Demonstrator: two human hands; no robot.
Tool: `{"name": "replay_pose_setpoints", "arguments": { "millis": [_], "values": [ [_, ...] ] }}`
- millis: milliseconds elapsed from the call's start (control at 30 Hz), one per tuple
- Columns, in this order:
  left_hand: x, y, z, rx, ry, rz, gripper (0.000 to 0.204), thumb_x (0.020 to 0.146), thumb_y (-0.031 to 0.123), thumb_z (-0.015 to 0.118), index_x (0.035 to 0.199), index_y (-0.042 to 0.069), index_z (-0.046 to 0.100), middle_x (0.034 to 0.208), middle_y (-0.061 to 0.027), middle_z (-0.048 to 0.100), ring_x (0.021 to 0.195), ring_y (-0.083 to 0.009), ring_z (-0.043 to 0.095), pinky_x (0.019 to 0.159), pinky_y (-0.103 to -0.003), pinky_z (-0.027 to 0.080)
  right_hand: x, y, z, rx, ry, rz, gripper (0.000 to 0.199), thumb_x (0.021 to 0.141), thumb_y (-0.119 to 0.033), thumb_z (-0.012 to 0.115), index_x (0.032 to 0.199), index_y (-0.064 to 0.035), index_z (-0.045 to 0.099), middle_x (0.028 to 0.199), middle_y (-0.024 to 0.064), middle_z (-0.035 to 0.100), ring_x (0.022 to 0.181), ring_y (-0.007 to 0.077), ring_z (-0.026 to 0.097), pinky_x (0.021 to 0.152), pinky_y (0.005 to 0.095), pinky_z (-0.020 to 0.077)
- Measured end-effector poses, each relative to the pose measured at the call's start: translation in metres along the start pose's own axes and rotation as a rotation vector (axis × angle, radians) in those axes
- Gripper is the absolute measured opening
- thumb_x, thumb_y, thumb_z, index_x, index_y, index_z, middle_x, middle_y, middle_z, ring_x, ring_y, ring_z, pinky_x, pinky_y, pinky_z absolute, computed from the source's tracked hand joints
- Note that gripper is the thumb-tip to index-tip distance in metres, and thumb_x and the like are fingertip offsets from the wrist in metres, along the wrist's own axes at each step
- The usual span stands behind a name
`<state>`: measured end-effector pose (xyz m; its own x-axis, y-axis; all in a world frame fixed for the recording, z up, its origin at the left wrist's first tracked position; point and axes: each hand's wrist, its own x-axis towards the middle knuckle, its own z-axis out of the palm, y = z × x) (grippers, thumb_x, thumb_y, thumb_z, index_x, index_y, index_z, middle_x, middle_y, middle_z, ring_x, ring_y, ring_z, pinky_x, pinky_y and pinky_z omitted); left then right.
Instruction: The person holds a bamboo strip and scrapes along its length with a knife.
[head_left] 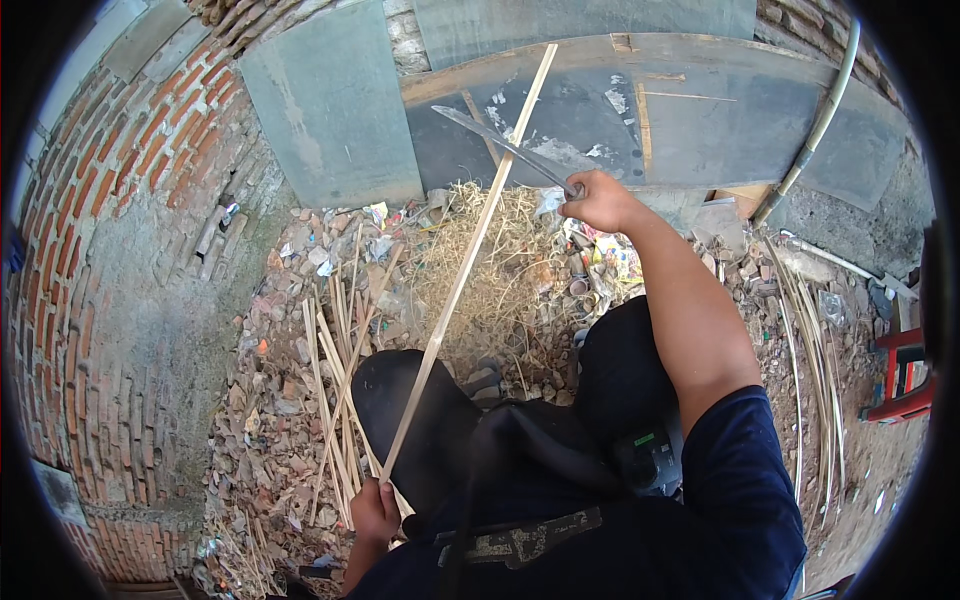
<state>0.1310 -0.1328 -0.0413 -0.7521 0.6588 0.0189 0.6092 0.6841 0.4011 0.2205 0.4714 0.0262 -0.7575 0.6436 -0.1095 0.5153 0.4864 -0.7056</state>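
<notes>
Gripping the near end of a long bamboo strip [462, 265], your left hand [374, 512] is closed around it low beside your left knee. From there the strip runs up and away at a slant, over your lap and the heap of dry shavings [500, 260], toward the grey boards [640, 110] ahead. Your right hand [598, 200] is closed around the handle of a long curved knife [500, 145], arm stretched forward; the blade reaches left and meets the strip near its upper part. More split bamboo strips [335, 390] lie on the rubble just left of your knee. A brick wall [110, 280] curves along the left, and thin bamboo slivers [815, 340] lie on the ground at the right.
</notes>
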Motion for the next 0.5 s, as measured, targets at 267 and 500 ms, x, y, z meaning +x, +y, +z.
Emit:
{"name": "replay_pose_setpoints", "arguments": {
  "millis": [267,500],
  "values": [
    [0.0,0.009,-0.005,-0.004,-0.022,-0.022,0.03,0.102,0.025,0.051,0.084,0.001,0.049,0.062,-0.0224,0.057,0.06,-0.0476,0.06,0.053,-0.051,0.044,-0.015,-0.043,0.019,0.643,-0.153,-0.154,0.013,0.089,-0.014,0.074,0.094,-0.0073,0.065,0.084,0.0031,0.068,0.053,0.0075,0.049,0.049,0.026,0.0407],
    [0.006,0.004,-0.012,-0.025,-0.081,-0.051,0.027,0.098,0.027,0.058,0.092,0.0,0.056,0.069,-0.0205,0.061,0.063,-0.0425,0.063,0.056,-0.048,0.048,-0.018,-0.045,0.027,0.724,-0.169,-0.209,0.022,0.087,-0.02,0.077,0.103,-0.0066,0.071,0.083,0.0027,0.068,0.053,0.0078,0.051,0.051,0.0257,0.0419]
  ]
}}
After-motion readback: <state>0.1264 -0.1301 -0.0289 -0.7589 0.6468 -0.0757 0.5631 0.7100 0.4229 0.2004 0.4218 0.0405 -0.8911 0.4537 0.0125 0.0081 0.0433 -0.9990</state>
